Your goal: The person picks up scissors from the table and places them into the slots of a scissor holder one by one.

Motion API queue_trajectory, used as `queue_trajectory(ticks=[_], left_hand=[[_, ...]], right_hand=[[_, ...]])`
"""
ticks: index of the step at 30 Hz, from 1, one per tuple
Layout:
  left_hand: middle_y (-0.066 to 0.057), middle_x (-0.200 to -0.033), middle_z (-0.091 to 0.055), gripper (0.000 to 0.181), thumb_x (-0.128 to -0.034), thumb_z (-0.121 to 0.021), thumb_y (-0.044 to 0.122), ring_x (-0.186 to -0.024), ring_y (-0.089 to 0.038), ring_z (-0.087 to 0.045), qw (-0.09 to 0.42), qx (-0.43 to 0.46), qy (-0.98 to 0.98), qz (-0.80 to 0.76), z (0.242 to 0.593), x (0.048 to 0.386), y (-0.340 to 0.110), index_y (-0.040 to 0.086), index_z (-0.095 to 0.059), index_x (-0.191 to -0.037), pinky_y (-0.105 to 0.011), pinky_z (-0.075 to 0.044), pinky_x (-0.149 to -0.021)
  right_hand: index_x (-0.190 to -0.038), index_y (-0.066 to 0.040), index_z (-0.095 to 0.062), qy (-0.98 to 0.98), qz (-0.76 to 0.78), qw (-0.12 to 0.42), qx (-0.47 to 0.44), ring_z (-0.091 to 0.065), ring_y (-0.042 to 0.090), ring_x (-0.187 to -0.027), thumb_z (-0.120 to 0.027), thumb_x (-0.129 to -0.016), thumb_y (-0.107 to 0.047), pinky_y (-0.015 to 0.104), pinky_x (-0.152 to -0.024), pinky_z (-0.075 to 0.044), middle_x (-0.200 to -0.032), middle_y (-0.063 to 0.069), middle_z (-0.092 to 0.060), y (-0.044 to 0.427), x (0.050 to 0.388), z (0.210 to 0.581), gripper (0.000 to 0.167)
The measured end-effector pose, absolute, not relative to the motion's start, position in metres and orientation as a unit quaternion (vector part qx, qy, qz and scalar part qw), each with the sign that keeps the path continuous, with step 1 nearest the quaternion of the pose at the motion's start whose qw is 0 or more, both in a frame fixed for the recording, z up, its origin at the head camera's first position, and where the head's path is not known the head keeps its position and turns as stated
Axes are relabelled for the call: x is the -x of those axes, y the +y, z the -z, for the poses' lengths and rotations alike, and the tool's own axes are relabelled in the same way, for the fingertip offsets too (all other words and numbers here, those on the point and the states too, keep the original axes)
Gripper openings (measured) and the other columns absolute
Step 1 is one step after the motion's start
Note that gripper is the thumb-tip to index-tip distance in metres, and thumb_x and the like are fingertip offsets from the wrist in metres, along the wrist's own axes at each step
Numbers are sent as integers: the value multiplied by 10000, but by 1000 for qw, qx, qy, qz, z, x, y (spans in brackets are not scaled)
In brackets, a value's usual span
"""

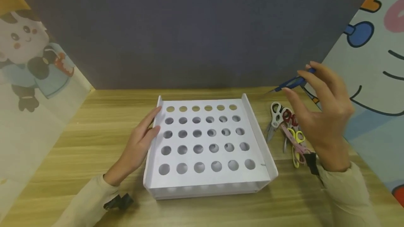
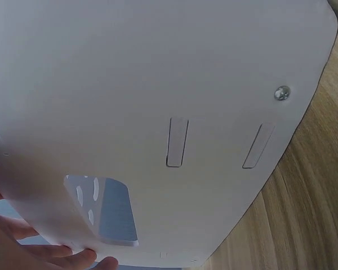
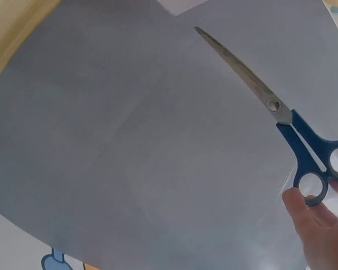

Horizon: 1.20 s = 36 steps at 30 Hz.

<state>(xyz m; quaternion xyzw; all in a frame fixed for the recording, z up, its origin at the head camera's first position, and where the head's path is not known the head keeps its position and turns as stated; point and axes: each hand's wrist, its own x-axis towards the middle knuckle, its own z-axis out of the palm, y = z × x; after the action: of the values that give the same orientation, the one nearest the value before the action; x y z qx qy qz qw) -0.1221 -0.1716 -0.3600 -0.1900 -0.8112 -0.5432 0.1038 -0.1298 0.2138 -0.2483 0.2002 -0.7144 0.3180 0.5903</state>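
A white rack (image 1: 205,139) with rows of round holes stands on the table in the head view. My left hand (image 1: 139,144) rests on its left side, fingers fairly straight against the side panel. In the left wrist view, that white panel (image 2: 225,67) fills most of the picture, and the fingertips (image 2: 81,260) touch its edge. Raised to the right of the rack, my right hand (image 1: 325,115) pinches blue-handled scissors (image 1: 291,82) by the finger loops. The right wrist view shows their blades (image 3: 242,70) closed together, pointing away from the hand.
Several other scissors lie in a pile right of the rack, among them a white-handled pair (image 1: 276,115) and a yellow-handled pair (image 1: 296,137). A dark grey panel (image 1: 195,38) rises behind the wooden table (image 1: 94,129). Walls with cartoon pictures flank both sides.
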Motion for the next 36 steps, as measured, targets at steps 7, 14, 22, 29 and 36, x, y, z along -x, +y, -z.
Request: queue_trajectory(ticks=[7,14,22,29,36], left_hand=[[-71,-1594,-328,514,-1049,-447,102,-1169,-292,-601,104,188,-808,549,359,122,-173,147,-357,-1553,-173,-524,-895],[-62,-1595,-325,513,-1050,-446,101,-1146,-309,-619,99,191,-802,557,360,123,-174,162,-358,-1552,-212,-556,-863],[-52,-1590,-333,516,-1053,-441,109,-1022,-372,-674,89,185,-797,568,360,122,-173,193,-356,-1554,-303,-608,-752],[-62,-1575,-354,511,-1052,-440,112,-855,-239,-712,91,191,-798,564,360,124,-172,198,-365,-1550,-348,-618,-662],[-50,-1576,-354,510,-1051,-448,120,-845,-226,-707,94,186,-801,562,361,122,-172,211,-372,-1547,-341,-616,-659]], right_hand=[[-1040,39,-741,-716,-329,572,-231,-618,395,-1123,-738,-874,-478,370,-1016,-483,-1190,190,-677,202,134,245,543],[-1075,28,-734,-736,-316,529,-281,-624,391,-1120,-800,-855,-296,315,-997,-487,-1218,208,-660,199,152,250,397],[-1119,-1,-730,-760,-311,470,-324,-623,359,-1140,-851,-773,-117,222,-985,-471,-1254,208,-636,195,176,266,384],[-1210,-19,-698,-798,-273,418,-338,-579,314,-1218,-846,-768,-30,337,-958,-498,-1314,199,-598,197,182,278,466],[-1219,-23,-702,-808,-292,383,-340,-584,354,-1211,-860,-736,-10,500,-921,-520,-1313,211,-595,192,191,295,507]])
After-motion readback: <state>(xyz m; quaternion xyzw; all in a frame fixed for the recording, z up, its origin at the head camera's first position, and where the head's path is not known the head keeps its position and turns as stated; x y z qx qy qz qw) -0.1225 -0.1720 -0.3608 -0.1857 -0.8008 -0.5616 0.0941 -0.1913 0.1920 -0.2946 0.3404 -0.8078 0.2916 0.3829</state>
